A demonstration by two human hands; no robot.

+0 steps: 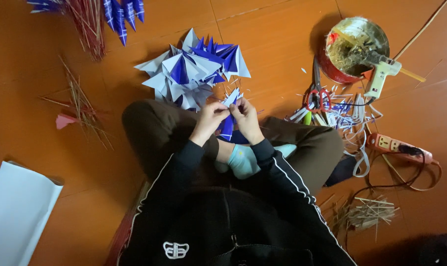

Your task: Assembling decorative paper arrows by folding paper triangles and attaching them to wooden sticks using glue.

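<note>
Paper piece [229, 112], blue and white, is above the lap, pinched between both hands: left hand [209, 117] closed on its left side, right hand [246, 118] closed on its right. It seems the folding step. A clean crease needs steady fingertips. Folded cones [191, 69] are piled just beyond, scissors [316, 94] to the right.

A small blue-and-white folded paper piece [229, 112] is sitting pinched between both hands' fingertips. Its white tip is poking up above the grip, its blue part hanging below.
</note>
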